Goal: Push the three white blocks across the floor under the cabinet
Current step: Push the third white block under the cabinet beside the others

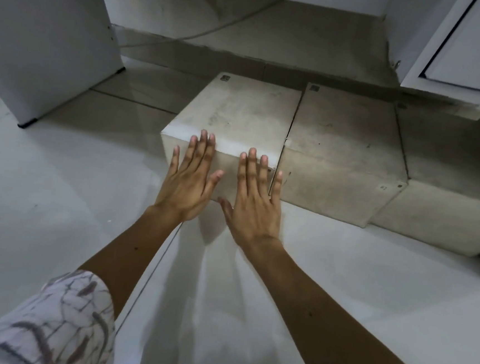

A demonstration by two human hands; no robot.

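Here, both palms flat: left hand [188,181] and right hand [253,196], fingers straight, press the near face of the leftmost block [238,118]. Middle block [340,150] and right block [448,177] sit alongside, before the cabinet [463,41] gap. Best pushed low, evenly, to avoid skewing.
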